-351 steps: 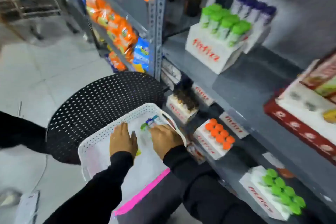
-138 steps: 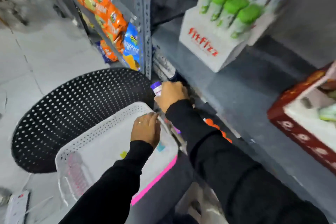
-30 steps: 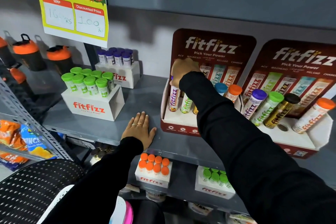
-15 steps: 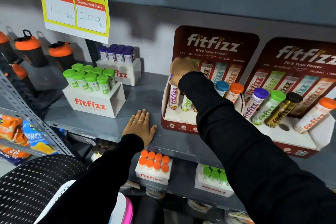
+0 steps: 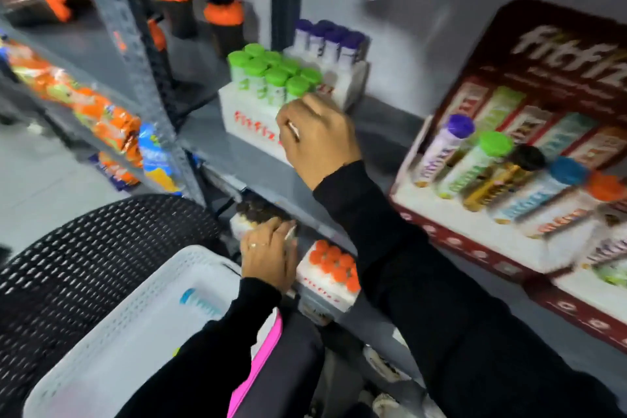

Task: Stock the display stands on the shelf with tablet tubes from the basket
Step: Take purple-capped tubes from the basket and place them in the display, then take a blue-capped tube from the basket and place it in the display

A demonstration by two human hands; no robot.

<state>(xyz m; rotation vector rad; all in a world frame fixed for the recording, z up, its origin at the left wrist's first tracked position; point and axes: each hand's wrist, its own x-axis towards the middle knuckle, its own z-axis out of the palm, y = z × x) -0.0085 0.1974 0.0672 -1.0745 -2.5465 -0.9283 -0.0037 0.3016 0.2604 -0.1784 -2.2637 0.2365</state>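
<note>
My right hand (image 5: 317, 136) hangs in the air in front of a white box of green-capped tubes (image 5: 271, 78), its fingers curled in with nothing in them. My left hand (image 5: 268, 254) hovers by the far corner of the white basket (image 5: 163, 282), fingers loosely bent and holding nothing. Inside the basket lies one blue-capped tube (image 5: 200, 303). At the right, the red display stand (image 5: 475, 248) holds a leaning row of tubes, the purple-capped tube (image 5: 444, 146) first on its left. The whole picture is motion-blurred.
A white box of purple-capped tubes (image 5: 330, 41) stands behind the green one. On the lower shelf sits a box of orange-capped tubes (image 5: 330, 265). The basket rests on a black perforated chair (image 5: 84, 265). Snack packets (image 5: 101, 115) and orange-lidded shakers (image 5: 224, 20) fill the left shelves.
My right hand has let go of the purple-capped tube in the red stand and pulled back left. My left hand has left the shelf and dropped toward the basket. The view has swung down and left.
</note>
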